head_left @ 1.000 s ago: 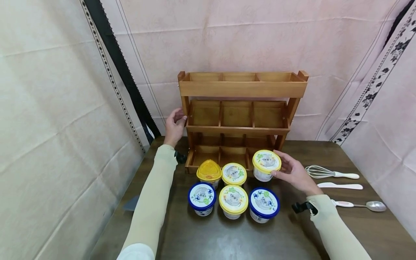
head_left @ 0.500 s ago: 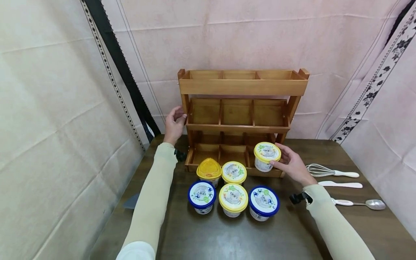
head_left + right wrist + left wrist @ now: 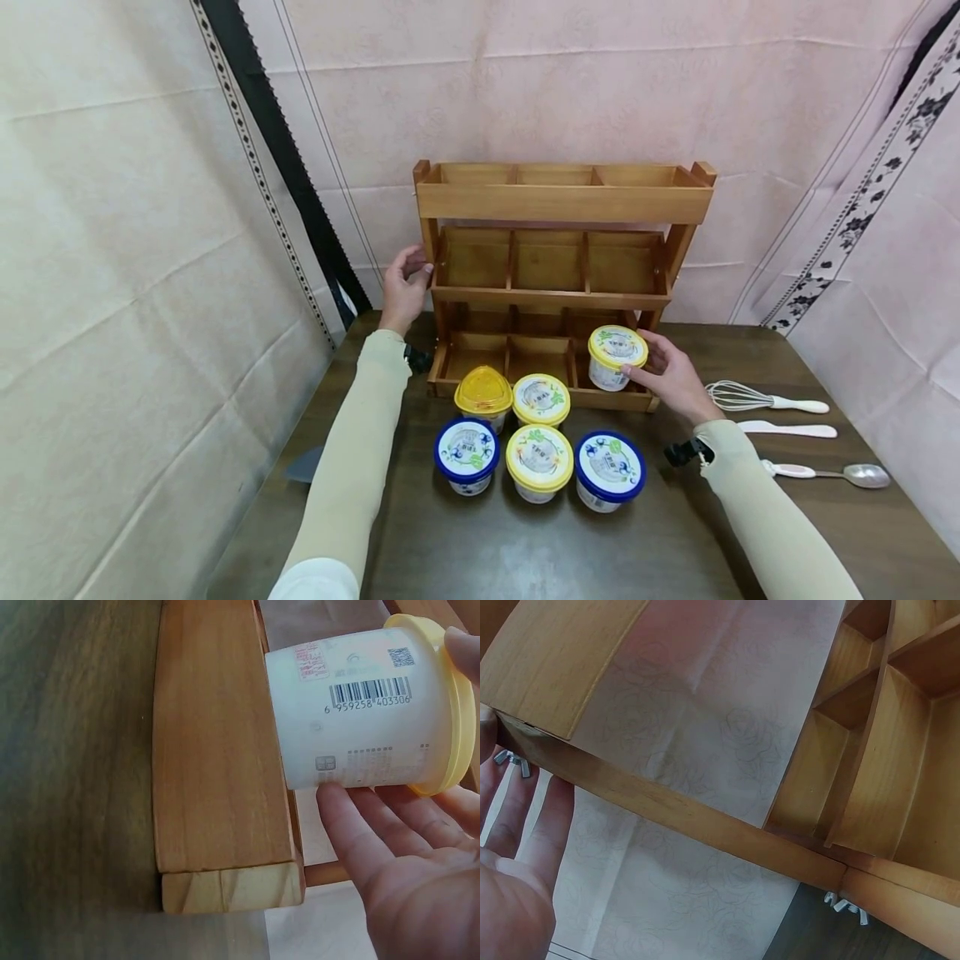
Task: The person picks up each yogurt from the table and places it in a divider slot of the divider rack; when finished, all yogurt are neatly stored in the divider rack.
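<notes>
Head view: the right hand, fingers curled round a yellow-lidded tub, had moved up beside the rack's bottom board; the left hand pinched an upright. Only the right wrist view showed the tub's barcode.

The white side of the yellow-lidded tub, at the right end of the wooden rack's lowest front edge, carries a barcode numbered 6 959258 403306. Its QR code, red print and boxed grey symbol are too blurred to read. Printing on the blue lids and yellow lids before that edge is too small to make out.
</notes>
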Available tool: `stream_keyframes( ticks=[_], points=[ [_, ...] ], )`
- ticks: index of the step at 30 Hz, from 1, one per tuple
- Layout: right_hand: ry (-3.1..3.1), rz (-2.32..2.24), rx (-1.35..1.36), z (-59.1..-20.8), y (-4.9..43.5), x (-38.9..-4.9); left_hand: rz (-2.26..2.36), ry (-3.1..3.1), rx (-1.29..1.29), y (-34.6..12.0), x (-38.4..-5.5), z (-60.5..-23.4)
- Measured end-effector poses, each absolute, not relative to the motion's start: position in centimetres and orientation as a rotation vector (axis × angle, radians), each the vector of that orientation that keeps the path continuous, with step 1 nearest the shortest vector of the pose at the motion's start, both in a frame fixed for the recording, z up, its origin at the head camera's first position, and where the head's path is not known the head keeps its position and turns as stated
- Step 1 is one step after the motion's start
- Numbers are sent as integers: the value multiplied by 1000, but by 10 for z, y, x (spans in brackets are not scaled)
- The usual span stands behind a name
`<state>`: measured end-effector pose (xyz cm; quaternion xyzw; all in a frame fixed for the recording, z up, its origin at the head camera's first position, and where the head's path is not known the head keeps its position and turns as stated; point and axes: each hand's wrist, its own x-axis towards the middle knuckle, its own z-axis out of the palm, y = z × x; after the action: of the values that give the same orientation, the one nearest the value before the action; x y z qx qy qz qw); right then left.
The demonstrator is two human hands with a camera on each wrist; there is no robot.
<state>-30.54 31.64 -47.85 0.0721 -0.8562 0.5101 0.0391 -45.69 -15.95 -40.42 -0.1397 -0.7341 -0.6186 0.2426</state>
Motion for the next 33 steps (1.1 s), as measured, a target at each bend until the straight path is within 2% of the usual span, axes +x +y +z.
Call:
stream_keyframes(
  ticks=[22, 33],
  points=[
    [-2701, 1506, 117, -504, 325, -311, -1657, -2014, -380, -158, -460, -406],
    [-2672, 1467, 163, -494, 326, -308, -1657, -2008, -376, -159, -458, -407]
  ],
)
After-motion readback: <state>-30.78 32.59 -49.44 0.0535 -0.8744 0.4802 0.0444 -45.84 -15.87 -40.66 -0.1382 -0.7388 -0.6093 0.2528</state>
